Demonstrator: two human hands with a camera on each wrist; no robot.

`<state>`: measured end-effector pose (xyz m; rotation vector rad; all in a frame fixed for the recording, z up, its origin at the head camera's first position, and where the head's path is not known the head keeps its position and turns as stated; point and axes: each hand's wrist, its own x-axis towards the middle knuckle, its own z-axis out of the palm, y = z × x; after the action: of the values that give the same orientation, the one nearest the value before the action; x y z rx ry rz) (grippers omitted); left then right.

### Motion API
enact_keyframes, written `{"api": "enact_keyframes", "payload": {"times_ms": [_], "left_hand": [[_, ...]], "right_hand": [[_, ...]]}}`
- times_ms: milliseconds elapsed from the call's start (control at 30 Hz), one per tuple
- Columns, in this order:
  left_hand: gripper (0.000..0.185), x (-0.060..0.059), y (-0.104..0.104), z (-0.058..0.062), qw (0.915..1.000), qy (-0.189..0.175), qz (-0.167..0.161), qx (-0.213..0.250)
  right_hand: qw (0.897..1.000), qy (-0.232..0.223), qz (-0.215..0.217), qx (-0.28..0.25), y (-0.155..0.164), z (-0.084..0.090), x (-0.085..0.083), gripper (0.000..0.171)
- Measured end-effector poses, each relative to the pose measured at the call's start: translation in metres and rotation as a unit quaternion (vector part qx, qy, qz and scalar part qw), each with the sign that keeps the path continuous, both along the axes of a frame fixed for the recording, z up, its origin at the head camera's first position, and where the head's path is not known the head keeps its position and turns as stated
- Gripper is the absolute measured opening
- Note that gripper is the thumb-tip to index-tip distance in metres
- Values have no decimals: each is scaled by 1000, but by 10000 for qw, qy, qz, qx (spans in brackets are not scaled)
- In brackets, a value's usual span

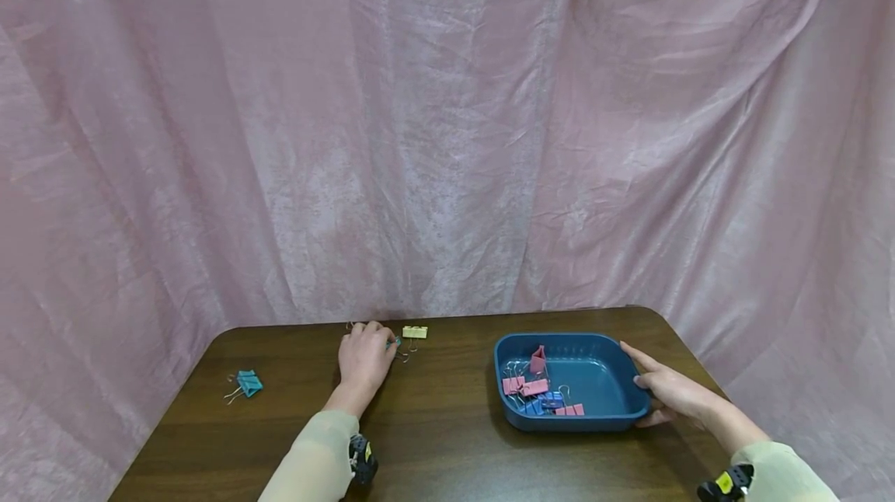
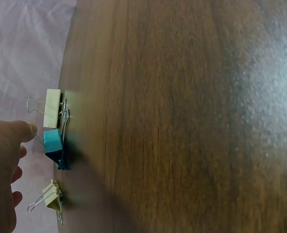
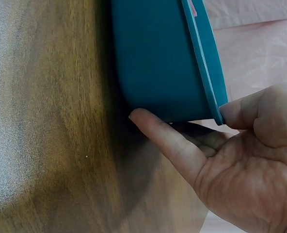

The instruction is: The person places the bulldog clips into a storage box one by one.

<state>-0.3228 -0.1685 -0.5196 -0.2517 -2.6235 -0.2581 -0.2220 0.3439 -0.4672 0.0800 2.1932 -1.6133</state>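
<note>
My left hand (image 1: 366, 354) is at the table's far edge, its fingers bent, pinching the upright wire handle of a teal binder clip (image 2: 53, 141). Close on either side of that clip are a pale yellow binder clip (image 2: 52, 108) and another yellow clip (image 2: 51, 195). On the right, my right hand (image 1: 674, 393) grips the near right corner of a blue plastic tray (image 3: 155, 53), with one fingertip at the rim and another low against the wall. Pink binder clips (image 1: 534, 387) and blue binder clips (image 1: 551, 399) lie in the tray's left half.
Another teal binder clip (image 1: 248, 383) lies on the left of the brown wooden table (image 1: 447, 440). A pink curtain (image 1: 447, 137) hangs right behind the table's far edge. The tray stands between the two hands, nearer the right.
</note>
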Motion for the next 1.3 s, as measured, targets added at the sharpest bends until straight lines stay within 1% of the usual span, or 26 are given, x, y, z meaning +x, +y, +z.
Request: {"api": "enact_keyframes", "payload": {"times_ms": [233, 400, 733, 1067, 1200, 1300], "left_hand": [[10, 2, -3, 0, 9999, 54, -81, -34], [10, 2, -8, 0, 9996, 205, -109, -133], [7, 5, -18, 6, 9993, 337, -104, -143], [7, 8, -27, 12, 9984, 453, -197, -292], [7, 8, -29, 14, 9982, 488, -217, -270], [7, 8, -30, 15, 9975, 605, -285, -211]], "right_hand": [[10000, 0, -5, 20, 0, 0, -1, 71], [10000, 21, 17, 17, 1, -1, -1, 72], [10000, 32, 53, 24, 2, -3, -1, 71], [10000, 24, 78, 48, 2, -2, -1, 71], [9999, 49, 78, 118, 2, -2, -1, 71], [9998, 67, 65, 146, 2, -2, -1, 70]]}}
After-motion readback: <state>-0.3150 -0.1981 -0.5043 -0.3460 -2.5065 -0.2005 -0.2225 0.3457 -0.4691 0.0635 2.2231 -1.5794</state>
